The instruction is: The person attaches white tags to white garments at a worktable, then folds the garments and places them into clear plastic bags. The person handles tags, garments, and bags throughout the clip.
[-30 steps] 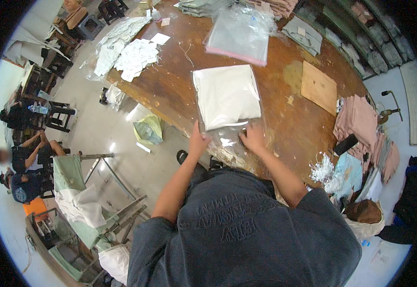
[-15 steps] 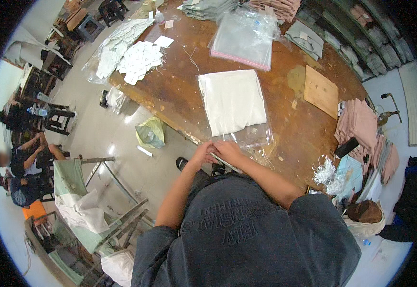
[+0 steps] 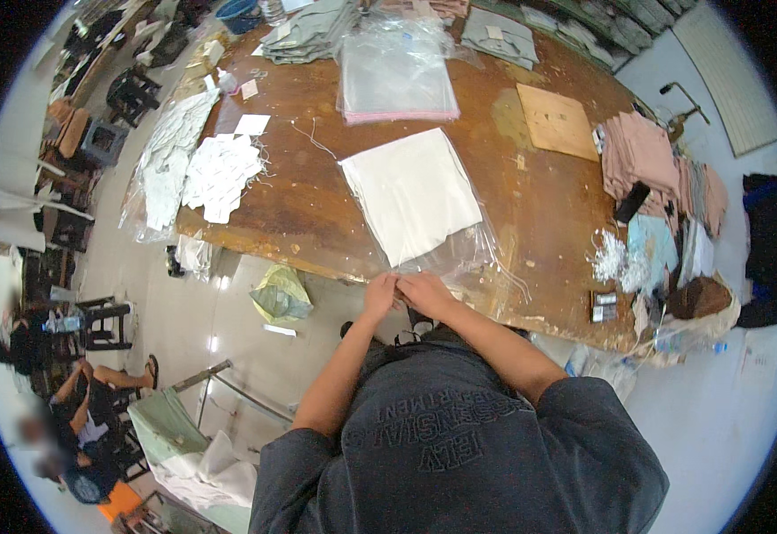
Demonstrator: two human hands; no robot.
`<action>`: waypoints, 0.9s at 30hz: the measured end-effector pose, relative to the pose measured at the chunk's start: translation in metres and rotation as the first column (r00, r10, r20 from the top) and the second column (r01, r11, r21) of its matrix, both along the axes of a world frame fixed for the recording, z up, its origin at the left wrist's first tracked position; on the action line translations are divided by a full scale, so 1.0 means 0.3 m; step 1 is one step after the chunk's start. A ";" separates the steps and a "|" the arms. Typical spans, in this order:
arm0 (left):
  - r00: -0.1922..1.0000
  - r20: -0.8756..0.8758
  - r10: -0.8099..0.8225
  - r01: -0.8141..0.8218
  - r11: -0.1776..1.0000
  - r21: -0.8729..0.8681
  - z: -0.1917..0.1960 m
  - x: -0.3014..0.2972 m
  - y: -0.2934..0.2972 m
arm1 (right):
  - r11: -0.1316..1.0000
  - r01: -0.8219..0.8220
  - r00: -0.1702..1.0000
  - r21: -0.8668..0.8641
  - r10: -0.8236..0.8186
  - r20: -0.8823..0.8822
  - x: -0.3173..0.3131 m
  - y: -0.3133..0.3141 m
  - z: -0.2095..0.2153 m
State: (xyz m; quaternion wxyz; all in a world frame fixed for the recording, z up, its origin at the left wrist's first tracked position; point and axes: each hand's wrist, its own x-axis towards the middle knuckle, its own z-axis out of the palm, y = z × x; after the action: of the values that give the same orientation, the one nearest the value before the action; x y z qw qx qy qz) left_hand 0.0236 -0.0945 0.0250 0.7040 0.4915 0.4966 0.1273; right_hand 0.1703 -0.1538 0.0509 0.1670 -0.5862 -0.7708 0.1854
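Observation:
A folded cream cloth [image 3: 415,198] lies inside a clear plastic bag [image 3: 484,233], turned at a slant on the wooden table [image 3: 317,222]. The bag's near end reaches toward the table's front edge. Just in front of that end, my left hand [image 3: 380,297] and my right hand [image 3: 427,295] meet, knuckles close together. The fingers of both are bent and closed; whatever they grip, if anything, is hidden behind them.
A pile of white tags [image 3: 221,174] sits left, and a stack of clear bags [image 3: 397,84] farther back. To the right are a wooden board [image 3: 557,122], folded pink garments [image 3: 639,158] and white strings [image 3: 609,256]. A yellowish sack [image 3: 280,294] stands on the floor beyond my left arm.
The bagged cloth has turned and now lies at more of a slant. My view has shifted, and both hands have drawn closer together, fingers tucked in.

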 end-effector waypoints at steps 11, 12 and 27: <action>0.994 0.058 -0.092 0.099 0.986 -0.131 0.042 -0.167 0.108 | 0.993 0.105 0.994 -0.053 -0.105 -0.002 -0.184 0.074 0.055; 0.990 0.039 -0.135 0.136 0.990 -0.040 0.036 -0.176 0.116 | 0.993 0.119 0.992 -0.020 -0.119 0.031 -0.204 0.073 0.045; 0.885 -0.462 -0.050 0.416 0.527 0.741 -0.003 -0.418 0.407 | 0.731 0.580 0.812 -0.359 -0.478 0.335 -0.021 -0.889 -0.081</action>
State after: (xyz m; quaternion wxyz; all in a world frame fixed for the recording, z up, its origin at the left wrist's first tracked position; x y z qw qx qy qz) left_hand -0.1017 0.0277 0.0239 0.2901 0.8398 0.4346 0.1472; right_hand 0.1639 -0.4206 0.0266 -0.0119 -0.8210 -0.5202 0.2349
